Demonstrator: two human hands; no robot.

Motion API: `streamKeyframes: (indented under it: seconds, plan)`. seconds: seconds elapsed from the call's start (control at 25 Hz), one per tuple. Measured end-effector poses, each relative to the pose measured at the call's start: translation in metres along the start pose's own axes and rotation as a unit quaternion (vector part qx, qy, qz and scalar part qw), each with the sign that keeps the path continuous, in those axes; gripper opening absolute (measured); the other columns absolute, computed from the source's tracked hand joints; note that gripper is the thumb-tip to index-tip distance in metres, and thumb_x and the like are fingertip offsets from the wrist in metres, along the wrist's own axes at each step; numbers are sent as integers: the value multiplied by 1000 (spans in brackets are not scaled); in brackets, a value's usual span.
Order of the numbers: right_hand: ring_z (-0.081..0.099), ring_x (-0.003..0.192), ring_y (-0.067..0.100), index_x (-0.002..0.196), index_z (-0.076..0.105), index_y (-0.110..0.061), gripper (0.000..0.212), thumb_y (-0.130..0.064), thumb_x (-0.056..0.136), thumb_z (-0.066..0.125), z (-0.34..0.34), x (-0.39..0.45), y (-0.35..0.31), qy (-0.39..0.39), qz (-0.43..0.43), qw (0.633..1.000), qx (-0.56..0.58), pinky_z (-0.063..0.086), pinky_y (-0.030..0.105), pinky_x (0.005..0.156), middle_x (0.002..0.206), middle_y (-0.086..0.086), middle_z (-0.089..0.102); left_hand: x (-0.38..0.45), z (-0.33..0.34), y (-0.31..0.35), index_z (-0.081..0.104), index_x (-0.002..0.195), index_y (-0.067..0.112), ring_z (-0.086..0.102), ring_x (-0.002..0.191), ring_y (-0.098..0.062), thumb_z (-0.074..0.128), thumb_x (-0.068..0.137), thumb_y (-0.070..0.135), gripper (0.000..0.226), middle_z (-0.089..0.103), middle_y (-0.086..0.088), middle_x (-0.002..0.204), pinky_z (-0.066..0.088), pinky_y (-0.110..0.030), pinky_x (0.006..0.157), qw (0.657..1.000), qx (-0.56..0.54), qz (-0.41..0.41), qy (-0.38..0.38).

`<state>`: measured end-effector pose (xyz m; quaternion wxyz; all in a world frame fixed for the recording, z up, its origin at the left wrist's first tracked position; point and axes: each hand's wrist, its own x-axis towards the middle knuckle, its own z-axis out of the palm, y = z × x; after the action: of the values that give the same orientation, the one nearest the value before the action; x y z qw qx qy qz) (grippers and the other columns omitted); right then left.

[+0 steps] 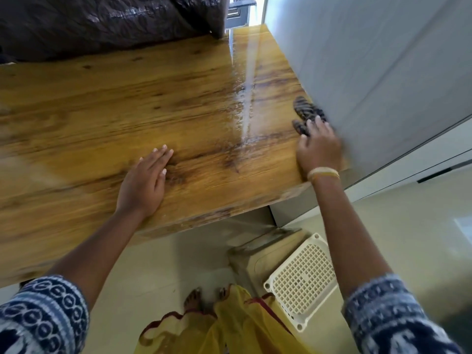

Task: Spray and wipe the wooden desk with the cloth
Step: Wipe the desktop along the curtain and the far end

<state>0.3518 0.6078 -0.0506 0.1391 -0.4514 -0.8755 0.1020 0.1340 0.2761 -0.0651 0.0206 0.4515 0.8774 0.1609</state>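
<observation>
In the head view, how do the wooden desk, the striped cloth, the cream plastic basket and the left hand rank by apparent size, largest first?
1. wooden desk, by far the largest.
2. cream plastic basket.
3. left hand; it lies nearer the camera than the cloth, so this place is less sure.
4. striped cloth, partly hidden under the right hand.

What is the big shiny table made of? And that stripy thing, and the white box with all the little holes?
The desk looks like wood, or a wood-look coating: brown grain and knots, glossy and wet-looking. The stripy thing under the right hand is a cloth, soft and crumpled. The basket looks like hard cream plastic with a moulded grid.
</observation>
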Motion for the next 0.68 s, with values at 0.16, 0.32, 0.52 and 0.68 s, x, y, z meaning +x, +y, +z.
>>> streamKeyframes:
  seconds: [0.16, 0.32, 0.52, 0.68]
  plan:
    - [47, 132, 26, 129, 62, -12, 48, -24, 86, 45, -3, -48, 29, 99, 37, 993, 48, 36, 36, 110, 142, 5, 53, 0, 1, 2, 38, 149, 16, 29, 145, -18, 39, 101, 13, 47, 35, -1, 156, 24, -42, 119, 1000, -6, -4, 5]
    - [57, 122, 30, 114, 72, -5, 42, -9, 77, 52, 13, -66, -8, 244, 181, 941, 150, 42, 40, 107, 127, 10, 65, 0, 1, 2, 38, 149, 17, 29, 145, -17, 39, 101, 14, 47, 35, 0, 156, 23, -40, 119, 1000, 2, -7, 9]
    - [49, 131, 30, 130, 60, -9, 46, -18, 86, 47, 36, -130, -120, 129, 94, 982, 99, 31, 46, 112, 138, 10, 57, 1, 2, 3, 37, 149, 17, 29, 145, -17, 39, 101, 14, 48, 34, 0, 156, 24, -41, 119, 1000, 4, -11, 7]
    - [53, 126, 27, 126, 64, -18, 45, -26, 85, 49, 35, -167, -156, -15, -187, 976, 107, 43, 41, 103, 137, 4, 59, 2, 2, 3, 36, 150, 17, 28, 146, -18, 38, 101, 14, 49, 33, -1, 157, 23, -41, 119, 1000, 8, -12, -3]
